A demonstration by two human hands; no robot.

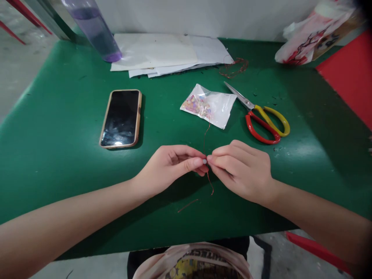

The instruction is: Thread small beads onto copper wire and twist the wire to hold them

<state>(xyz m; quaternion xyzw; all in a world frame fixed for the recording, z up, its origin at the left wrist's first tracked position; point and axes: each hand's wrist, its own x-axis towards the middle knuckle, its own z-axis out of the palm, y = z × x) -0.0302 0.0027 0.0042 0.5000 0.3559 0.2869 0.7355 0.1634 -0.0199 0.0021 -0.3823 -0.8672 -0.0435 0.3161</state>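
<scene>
Between thumb and forefinger, my left hand (177,164) pinches a small pale bead (204,161). The fingertips of my right hand (242,166) are pressed together against the bead's right side; whether they grip the bead or the thread is too small to tell. A thin reddish thread (212,188) runs by the bead, one end hanging below the fingers and the other reaching up toward a clear and white packet (221,110) of colourful beads (195,105). A short loose piece of the same thread (187,206) lies on the table below my hands.
Scissors (261,116) with red and yellow handles lie right of the packet. A phone (121,118) rests at left on the green table (66,162). Behind are paper sheets (162,50), a tangled thread coil (234,68), a purple bottle (94,31) and a plastic bag (310,37).
</scene>
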